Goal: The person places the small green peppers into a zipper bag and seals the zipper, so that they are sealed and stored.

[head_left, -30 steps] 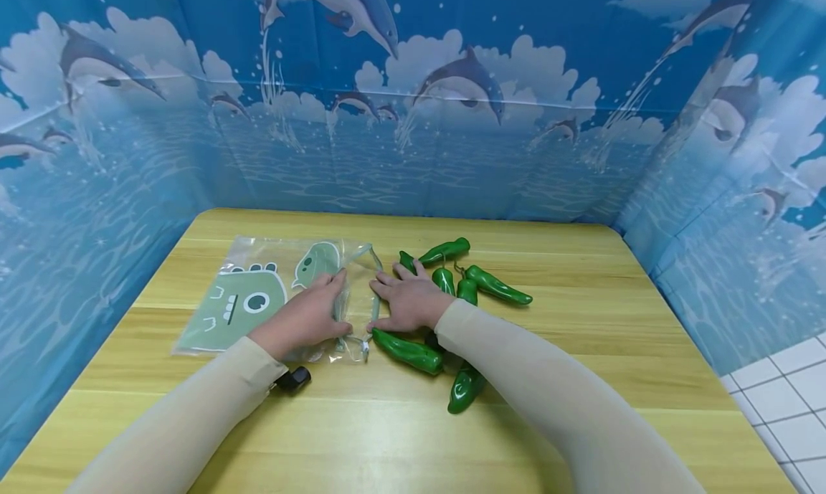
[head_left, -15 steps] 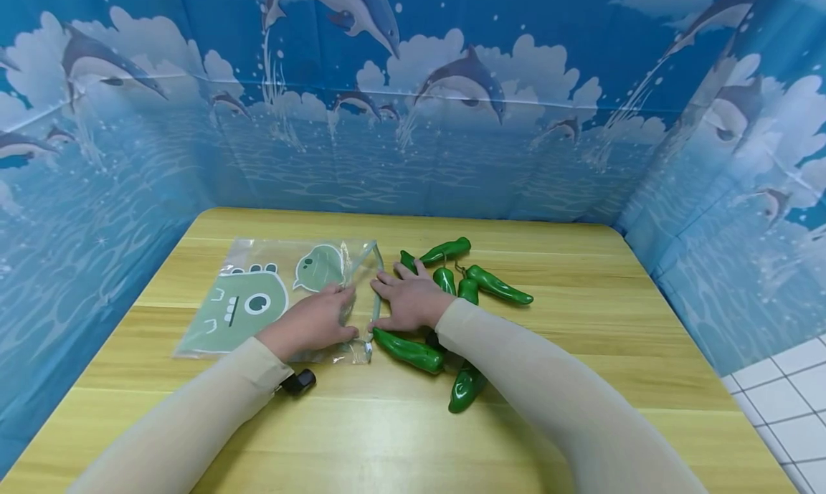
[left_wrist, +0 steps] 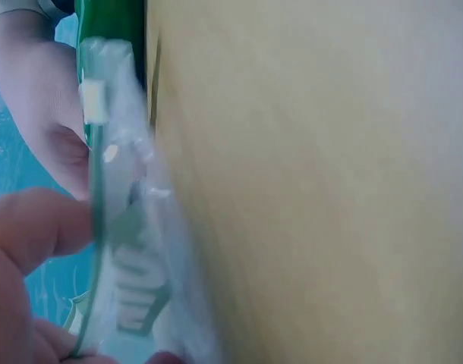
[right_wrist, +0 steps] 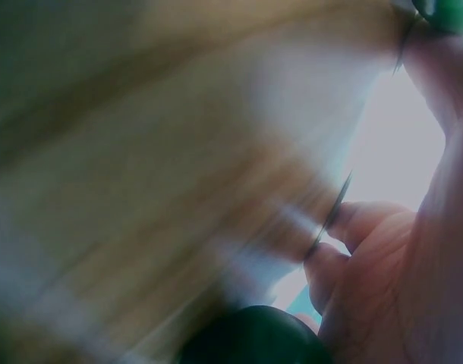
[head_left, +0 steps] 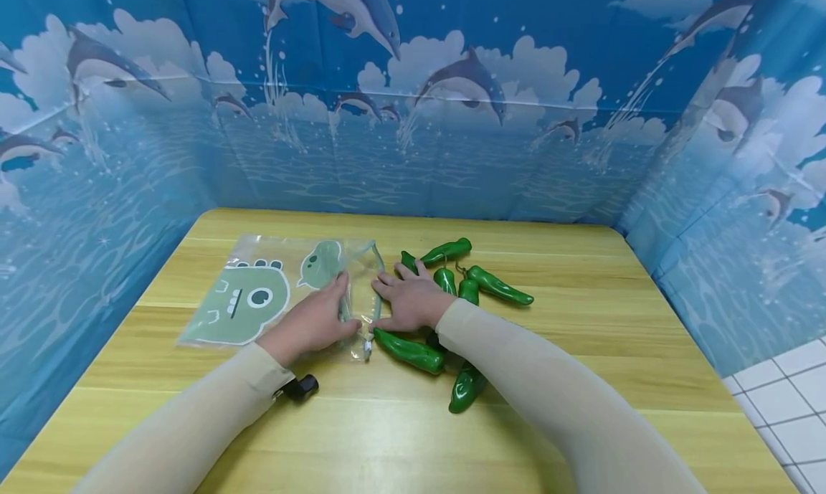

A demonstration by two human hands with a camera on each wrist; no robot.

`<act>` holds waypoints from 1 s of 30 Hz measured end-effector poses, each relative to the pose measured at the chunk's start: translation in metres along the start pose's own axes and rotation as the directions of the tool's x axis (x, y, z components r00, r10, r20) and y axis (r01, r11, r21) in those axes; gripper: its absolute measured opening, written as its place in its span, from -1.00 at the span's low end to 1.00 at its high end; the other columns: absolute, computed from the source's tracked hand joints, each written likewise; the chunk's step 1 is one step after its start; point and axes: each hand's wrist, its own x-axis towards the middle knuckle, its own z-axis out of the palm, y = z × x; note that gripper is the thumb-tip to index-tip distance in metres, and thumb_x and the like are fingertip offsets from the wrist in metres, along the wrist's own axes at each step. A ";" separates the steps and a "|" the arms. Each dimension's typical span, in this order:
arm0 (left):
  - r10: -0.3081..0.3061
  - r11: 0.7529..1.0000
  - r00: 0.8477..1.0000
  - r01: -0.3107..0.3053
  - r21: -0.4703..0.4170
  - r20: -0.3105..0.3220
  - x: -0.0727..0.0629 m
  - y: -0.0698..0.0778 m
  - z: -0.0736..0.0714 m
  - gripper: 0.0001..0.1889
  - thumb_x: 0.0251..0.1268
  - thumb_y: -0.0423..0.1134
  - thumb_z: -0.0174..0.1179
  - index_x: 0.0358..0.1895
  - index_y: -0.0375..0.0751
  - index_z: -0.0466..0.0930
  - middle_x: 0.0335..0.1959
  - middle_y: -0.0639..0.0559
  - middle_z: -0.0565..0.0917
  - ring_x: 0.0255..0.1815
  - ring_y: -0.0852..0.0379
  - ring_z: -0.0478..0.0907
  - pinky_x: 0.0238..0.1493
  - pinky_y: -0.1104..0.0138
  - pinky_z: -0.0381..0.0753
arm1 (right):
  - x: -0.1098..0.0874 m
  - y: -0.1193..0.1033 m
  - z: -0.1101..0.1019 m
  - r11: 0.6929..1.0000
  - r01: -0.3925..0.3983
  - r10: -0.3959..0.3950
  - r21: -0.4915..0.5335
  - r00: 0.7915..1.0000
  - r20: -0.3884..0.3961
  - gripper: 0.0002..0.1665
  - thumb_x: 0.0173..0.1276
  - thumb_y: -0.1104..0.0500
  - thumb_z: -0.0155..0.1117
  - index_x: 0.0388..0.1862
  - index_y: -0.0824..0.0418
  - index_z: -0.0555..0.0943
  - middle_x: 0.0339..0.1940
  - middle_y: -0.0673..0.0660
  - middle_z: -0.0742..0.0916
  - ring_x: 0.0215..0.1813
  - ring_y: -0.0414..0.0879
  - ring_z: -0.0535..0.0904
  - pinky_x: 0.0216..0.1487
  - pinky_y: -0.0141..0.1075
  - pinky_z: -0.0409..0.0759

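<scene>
Several green peppers [head_left: 500,286] lay right of a clear zip bag [head_left: 258,304] on the wooden table [head_left: 400,437]. Left hand [head_left: 316,315] gripped the bag's mouth edge; right hand [head_left: 409,300], fingers spread apart, rested at the opposite edge.

- Desk [head_left: 613,286]: yellowish wood grain, rounded far corners, a patch of glare near the front.
- Blue printed curtain [head_left: 413,178] behind the desk and along both sides, with leaping dolphins [head_left: 466,82], white clouds [head_left: 535,64] and rippled water.
- White tiles [head_left: 800,393] with dark joints, lower right.
</scene>
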 end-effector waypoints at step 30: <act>-0.200 0.970 0.973 0.179 -0.166 -0.114 -0.003 -0.008 0.002 0.29 0.21 0.07 0.49 0.73 -0.34 -0.28 0.73 -0.32 0.02 0.69 -0.43 0.04 0.61 -0.34 0.07 | 0.000 0.000 -0.002 1.000 0.005 -0.005 0.002 1.000 0.006 0.14 0.41 -0.67 -0.12 0.78 -0.17 -0.02 0.80 -0.07 0.09 0.80 0.16 -0.11 0.71 0.30 -0.25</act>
